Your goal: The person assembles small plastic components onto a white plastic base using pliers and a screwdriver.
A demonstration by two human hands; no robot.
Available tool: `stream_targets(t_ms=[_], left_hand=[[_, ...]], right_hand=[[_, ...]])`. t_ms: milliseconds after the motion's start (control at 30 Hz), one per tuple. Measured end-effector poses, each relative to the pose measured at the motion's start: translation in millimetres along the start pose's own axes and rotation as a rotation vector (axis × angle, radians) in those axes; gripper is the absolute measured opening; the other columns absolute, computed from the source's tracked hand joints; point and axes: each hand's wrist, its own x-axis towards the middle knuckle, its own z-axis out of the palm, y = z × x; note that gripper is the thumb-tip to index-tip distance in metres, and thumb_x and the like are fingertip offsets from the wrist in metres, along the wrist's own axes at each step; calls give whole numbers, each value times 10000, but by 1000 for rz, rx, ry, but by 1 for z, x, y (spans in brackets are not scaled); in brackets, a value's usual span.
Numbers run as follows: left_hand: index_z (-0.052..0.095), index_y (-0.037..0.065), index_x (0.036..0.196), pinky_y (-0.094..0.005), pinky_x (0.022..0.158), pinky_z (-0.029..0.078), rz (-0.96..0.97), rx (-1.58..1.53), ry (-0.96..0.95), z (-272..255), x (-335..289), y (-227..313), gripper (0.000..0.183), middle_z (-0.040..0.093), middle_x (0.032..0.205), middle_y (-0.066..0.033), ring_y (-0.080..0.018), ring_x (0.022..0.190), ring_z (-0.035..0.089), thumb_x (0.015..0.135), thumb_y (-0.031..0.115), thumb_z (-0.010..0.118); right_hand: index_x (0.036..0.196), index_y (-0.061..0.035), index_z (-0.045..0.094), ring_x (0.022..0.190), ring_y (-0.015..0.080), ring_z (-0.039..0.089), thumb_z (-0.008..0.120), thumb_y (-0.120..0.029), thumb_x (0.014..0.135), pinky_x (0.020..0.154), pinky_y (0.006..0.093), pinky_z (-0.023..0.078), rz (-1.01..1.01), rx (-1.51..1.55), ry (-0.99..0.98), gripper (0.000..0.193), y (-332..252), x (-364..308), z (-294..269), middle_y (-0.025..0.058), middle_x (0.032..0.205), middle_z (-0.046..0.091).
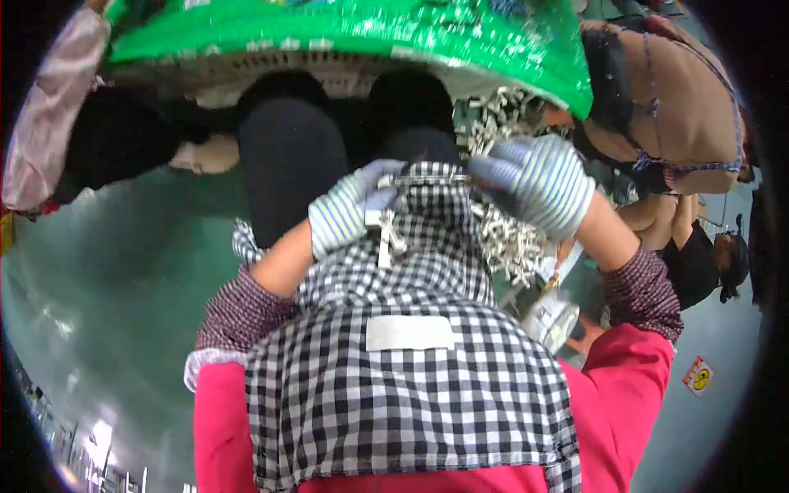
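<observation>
- L hand [349, 209], in a striped glove, is over the lap — fingers curled in, looks like a pinch on one end of a thin pale strip [431, 178].
- R hand [534, 185], same type of glove, is at the strip's other end; fingertips bent but blurred, so can't tell if they grip it.
- Strip spans the gap btwn the hands, above the checked apron [427, 403]; too small to tell exactly what it is.
- A few small white pcs [386, 242] sit just below L hand, over the apron; can't tell if L palm also holds any.
- Big heap of white pcs [514, 251] lies loose to the R, partly hidden by R hand — way more than the few at the lap.
- Progress, my guess: one pc in work, prob. mid-handling, not yet let go.
- Can't tell if the heap is done or to-do, so no count of what's left; if to-do, most remains.
- Green sheet [345, 33] is up front, past the knees; its contents don't show clearly.
</observation>
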Motion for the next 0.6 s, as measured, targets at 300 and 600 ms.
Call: stream_targets(t_ms=[300,600], left_hand=[[350,34,1272,-231,676,453,-34,-15,7,-6,0,-1,407,607,862,-84,-106,740,551,899,153,460],[426,22,1191,-301,738,475,73,69,-23,-13,6,-17,403,573,867,-85,-161,823,556,808,82,539]], right_hand=[[890,-39,665,664,180,621,705,-257,689,646,286,481,579,807,-262,298,11,23,11,129,768,654],[1036,-93,514,666,269,571,590,-153,668,530,395,451,-1,-40,-52,381,4,9,12,100,787,531]])
